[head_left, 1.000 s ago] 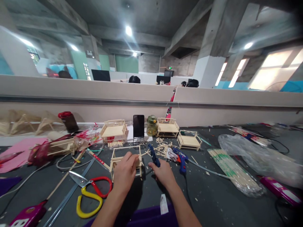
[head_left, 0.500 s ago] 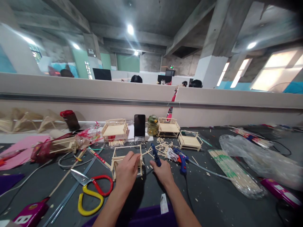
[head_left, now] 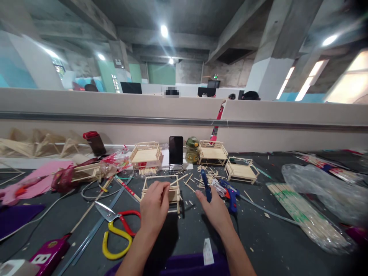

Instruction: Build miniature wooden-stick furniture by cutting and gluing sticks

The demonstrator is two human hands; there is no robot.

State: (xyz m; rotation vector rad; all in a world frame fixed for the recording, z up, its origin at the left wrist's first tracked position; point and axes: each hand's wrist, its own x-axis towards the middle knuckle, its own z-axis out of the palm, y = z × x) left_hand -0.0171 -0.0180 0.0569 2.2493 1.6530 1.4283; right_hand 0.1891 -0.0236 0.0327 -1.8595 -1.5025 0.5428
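My left hand is closed, thumb and forefinger pinching a thin wooden stick that points up and to the right. Behind and beneath that hand stands a small frame of wooden sticks, partly hidden by it. To the right, my right hand grips a slim dark blue hand tool, its exact kind unclear, with the thumb held away from it. Loose short sticks lie scattered just beyond the tool. A blue glue gun rests right of my right hand.
Scissors with red and yellow handles lie left. Small wooden furniture models line the back, beside a phone on a stand and a green-lidded jar. A bagged stick bundle lies right; a purple power strip sits front left.
My right hand has moved right with the blue tool, away from the stick's end. My left hand keeps its pinch at the frame. The whole view has shifted slightly.
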